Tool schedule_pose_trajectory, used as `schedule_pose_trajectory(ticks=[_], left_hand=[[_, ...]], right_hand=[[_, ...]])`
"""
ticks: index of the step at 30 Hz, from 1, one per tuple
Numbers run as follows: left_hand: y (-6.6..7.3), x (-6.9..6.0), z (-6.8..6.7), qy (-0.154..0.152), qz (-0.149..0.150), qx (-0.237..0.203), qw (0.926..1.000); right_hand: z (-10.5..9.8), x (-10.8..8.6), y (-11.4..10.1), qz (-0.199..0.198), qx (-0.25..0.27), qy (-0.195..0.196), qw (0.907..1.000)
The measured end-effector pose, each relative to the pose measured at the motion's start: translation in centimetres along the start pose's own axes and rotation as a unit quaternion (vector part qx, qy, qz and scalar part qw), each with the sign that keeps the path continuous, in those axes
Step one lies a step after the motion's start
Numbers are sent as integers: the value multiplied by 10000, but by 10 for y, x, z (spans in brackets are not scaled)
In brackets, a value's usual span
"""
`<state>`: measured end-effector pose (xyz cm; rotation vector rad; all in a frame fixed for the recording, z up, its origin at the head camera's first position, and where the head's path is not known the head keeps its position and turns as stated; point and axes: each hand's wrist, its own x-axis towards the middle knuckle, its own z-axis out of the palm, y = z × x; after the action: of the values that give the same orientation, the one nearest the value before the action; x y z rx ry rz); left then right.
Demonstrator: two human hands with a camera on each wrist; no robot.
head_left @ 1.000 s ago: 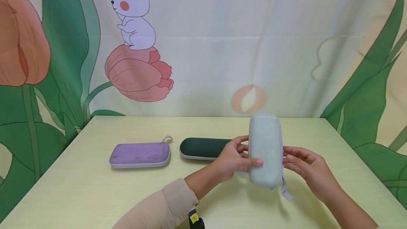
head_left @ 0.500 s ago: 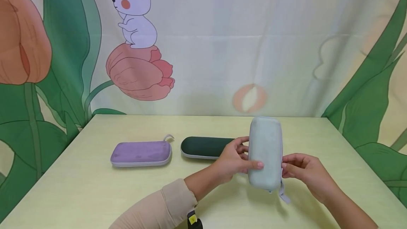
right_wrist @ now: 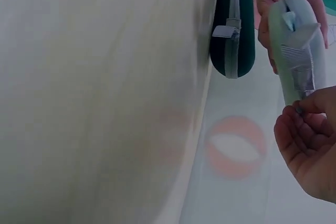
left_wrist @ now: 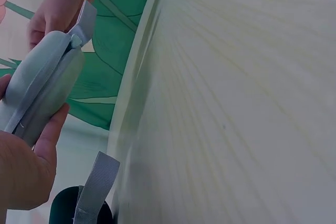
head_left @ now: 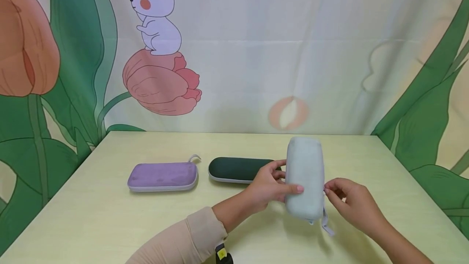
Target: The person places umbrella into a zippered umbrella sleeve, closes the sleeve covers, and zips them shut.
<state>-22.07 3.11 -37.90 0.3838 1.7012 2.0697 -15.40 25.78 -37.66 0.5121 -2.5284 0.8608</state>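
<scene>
My left hand [head_left: 266,185] grips a pale mint zip case [head_left: 305,178] by its left side, thumb across the front, and holds it upright above the table. At the case's right edge my right hand [head_left: 357,203] pinches a small zipper pull [right_wrist: 299,109] between thumb and forefinger. A grey strap [right_wrist: 302,64] lies along the zipped side in the right wrist view; its end hangs below the case in the head view. The left wrist view shows a partly open seam along the mint case [left_wrist: 42,85] near the strap end.
A dark green zip case [head_left: 236,169] lies on the table behind my left hand, partly covered by it. Further left lies a purple zip case [head_left: 163,175] with a small loop. A printed curtain hangs behind the pale yellow table [head_left: 91,215].
My right hand has come in to the mint case's edge, its fingers closing to a pinch on the zipper pull. The case has dipped slightly; my left hand keeps its grip.
</scene>
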Motion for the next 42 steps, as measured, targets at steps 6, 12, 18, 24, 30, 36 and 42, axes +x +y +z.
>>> schedule_pose_trajectory(ticks=[6,12,18,24,30,36,42], left_hand=[[1,0,0,-8,-68,52,10000],[1,0,2,-24,-89,115,9999],[0,-1,4,-160,-154,274,9994],[-1,-3,4,-255,-216,457,9984],[-2,-5,3,-315,-206,332,9987],[-1,-7,3,-79,-129,-39,9999],[0,-8,-2,-115,-37,68,9999]], right_hand=[[2,1,1,-1231,-1074,758,9836],[-2,5,1,-1564,-1384,964,9732],[-7,10,3,-1537,-1494,1044,9712],[-11,12,8,-1359,-1557,998,9733],[-14,12,10,-1253,-1657,1058,9725],[-14,14,12,-1281,-1729,1184,9694],[-17,15,16,-983,-1800,1208,9713]])
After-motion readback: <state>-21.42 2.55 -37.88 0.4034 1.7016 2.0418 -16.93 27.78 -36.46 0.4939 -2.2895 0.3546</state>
